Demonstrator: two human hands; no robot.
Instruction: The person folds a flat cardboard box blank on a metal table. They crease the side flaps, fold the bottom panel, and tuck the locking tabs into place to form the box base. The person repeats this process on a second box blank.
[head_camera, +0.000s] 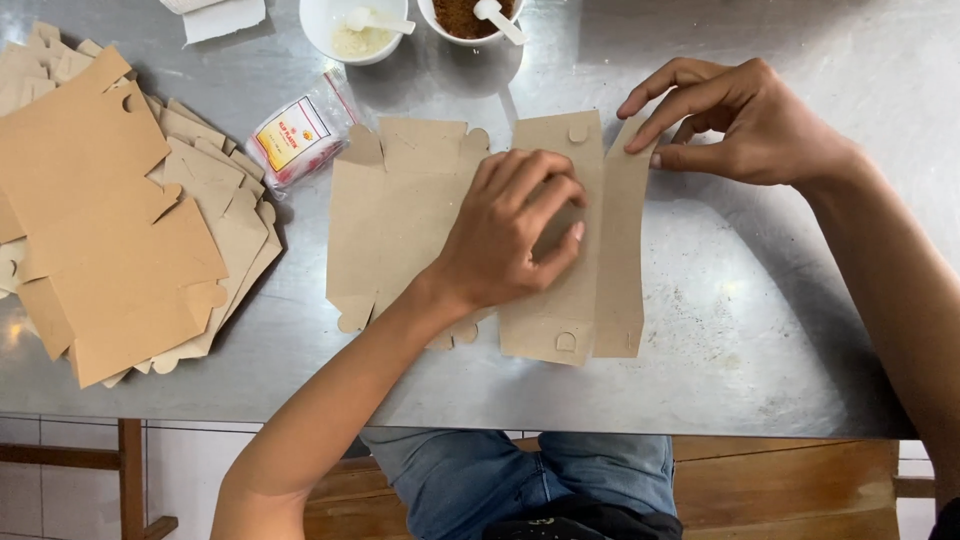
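Lying flat at the centre of the frame, a brown cardboard box blank (400, 225) spreads across a scuffed, dull-shining steel surface (760, 330); the blank is matte kraft board, die-cut with rounded tabs along its upper and lower edges and small half-round slots near the ends of its right-hand panels. Its right side is creased into two long narrow panels, and the outermost strip (620, 260) tilts slightly away from the rest. The left hand (515, 230) lies palm down over the middle of the blank, fingers curled loosely and pressing on the panel next to the crease, gripping nothing. The right hand (740, 120), at the upper right of the frame, is half open, with its extended fingertips touching the top end of the outer strip, thumb tucked under; whether it pinches the edge or only rests on it cannot be told. At the left of the frame a fanned stack of identical flat blanks (110, 210) overlaps in a loose heap, same tan board, same rounded tabs. Between that stack and the centre blank lies a small clear plastic packet (295, 140) with a yellow and red label. Along the top edge stand two white bowls, one holding a pale paste (352, 35) and one a brown granular powder (468, 18), each with a white plastic spoon in it. A folded white paper (215, 15) shows at the upper left.
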